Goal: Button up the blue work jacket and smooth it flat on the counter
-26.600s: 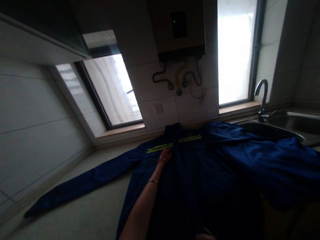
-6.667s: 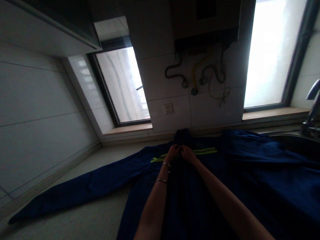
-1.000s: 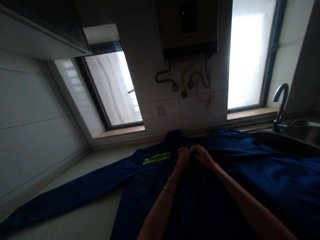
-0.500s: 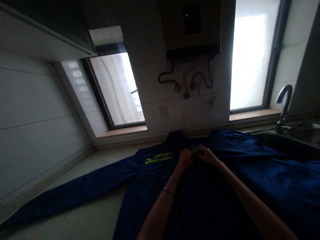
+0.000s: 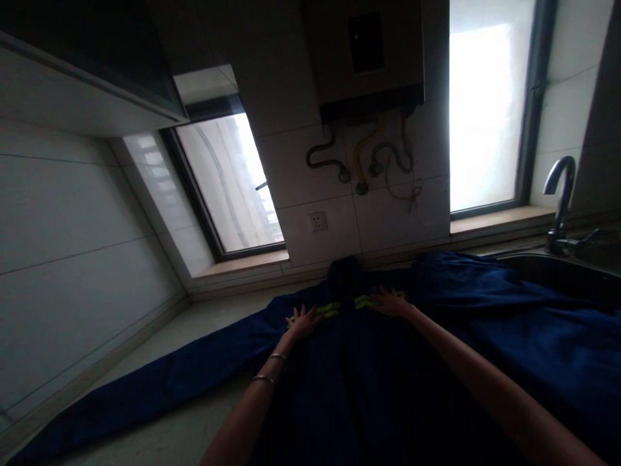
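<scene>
A dark blue work jacket lies spread on the counter, its collar toward the wall and one sleeve stretched out to the left. My left hand rests with fingers spread on the left chest, partly over a yellow-green strip. On the other chest side, my right hand lies flat across the second yellow-green strip. Neither hand grips anything. Two bracelets circle my left wrist. The jacket's right part is bunched toward the sink, and its lower part is very dark.
A sink with a chrome faucet sits at the right. Behind the counter are a tiled wall with a socket, two windows, and a water heater with hoses. A cabinet hangs upper left.
My left hand has moved left from the jacket's middle and opened onto the left chest. My right hand has let go of the right strip and flattened over it.
</scene>
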Demonstrator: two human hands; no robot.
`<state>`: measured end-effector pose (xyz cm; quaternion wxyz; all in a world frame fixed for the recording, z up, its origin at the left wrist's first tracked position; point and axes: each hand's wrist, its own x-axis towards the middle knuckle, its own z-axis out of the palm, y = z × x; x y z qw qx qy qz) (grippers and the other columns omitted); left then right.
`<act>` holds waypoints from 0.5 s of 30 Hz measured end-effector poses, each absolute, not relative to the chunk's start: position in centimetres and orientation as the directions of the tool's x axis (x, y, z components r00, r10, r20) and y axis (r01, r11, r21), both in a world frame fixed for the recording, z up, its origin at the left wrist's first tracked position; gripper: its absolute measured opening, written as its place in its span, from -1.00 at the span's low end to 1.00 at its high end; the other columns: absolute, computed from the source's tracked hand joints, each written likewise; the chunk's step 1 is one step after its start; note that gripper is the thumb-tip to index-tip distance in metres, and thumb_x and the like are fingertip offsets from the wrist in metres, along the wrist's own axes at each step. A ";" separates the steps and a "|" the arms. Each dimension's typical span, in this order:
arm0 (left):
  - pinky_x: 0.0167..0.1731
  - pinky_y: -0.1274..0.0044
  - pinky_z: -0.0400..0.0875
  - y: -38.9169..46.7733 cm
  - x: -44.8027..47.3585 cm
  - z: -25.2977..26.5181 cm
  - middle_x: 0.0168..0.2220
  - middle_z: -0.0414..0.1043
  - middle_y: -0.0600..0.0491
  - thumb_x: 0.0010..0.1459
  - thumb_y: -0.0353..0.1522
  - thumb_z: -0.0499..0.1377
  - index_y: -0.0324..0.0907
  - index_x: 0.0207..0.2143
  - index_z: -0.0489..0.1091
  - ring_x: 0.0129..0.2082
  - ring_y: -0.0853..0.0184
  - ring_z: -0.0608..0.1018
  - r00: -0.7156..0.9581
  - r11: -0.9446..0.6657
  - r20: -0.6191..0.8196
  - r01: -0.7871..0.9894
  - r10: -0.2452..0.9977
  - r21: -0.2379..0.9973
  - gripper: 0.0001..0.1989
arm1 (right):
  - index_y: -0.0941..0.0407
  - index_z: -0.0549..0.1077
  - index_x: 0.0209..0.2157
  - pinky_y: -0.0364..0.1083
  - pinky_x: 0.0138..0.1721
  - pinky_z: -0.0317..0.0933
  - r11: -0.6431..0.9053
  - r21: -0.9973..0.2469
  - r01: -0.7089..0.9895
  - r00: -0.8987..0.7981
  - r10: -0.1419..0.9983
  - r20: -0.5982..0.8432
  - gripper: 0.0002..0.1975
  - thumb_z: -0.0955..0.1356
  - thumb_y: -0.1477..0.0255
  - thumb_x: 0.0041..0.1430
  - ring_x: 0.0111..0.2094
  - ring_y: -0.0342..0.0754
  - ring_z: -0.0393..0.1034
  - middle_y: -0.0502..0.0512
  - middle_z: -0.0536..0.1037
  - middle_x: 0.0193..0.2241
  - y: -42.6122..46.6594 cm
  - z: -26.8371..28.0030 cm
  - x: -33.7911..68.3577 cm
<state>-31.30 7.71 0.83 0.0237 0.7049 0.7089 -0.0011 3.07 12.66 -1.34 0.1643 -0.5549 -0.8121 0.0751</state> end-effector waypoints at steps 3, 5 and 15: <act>-0.01 -0.15 -0.16 8.1 -31.0 0.5 0.30 -0.21 -0.12 0.02 0.20 -0.22 0.11 0.25 -0.09 0.24 -0.22 -0.13 -0.013 0.015 -0.025 0.997 1.000 0.077 -0.21 | -0.23 0.24 0.10 0.54 -0.07 -0.26 0.354 -0.307 0.883 -0.307 0.933 0.190 -0.30 0.19 -0.20 -0.06 0.14 0.37 0.02 0.18 0.15 0.19 13.4 -2.3 3.5; -0.01 -0.15 -0.15 8.8 -30.4 0.6 0.31 -0.23 -0.09 0.01 0.21 -0.22 0.12 0.25 -0.09 0.23 -0.23 -0.13 0.001 0.000 -0.017 0.996 1.000 0.087 -0.21 | -0.26 0.21 0.11 0.54 -0.06 -0.28 0.337 -0.296 0.894 -0.294 0.939 0.179 -0.29 0.17 -0.21 -0.07 0.16 0.40 -0.02 0.14 0.12 0.21 14.0 -2.3 4.1; 0.08 0.00 -0.10 10.2 -29.1 0.9 0.31 -0.23 -0.04 0.17 0.05 -0.25 0.06 0.27 -0.18 0.26 -0.05 -0.09 0.110 -0.112 0.034 0.992 0.993 0.061 -0.34 | -0.24 0.26 0.09 0.44 0.06 -0.29 0.349 -0.311 0.884 -0.331 0.937 0.109 -0.41 0.20 -0.10 0.03 0.19 0.36 -0.07 0.03 0.11 0.22 16.9 -1.4 7.2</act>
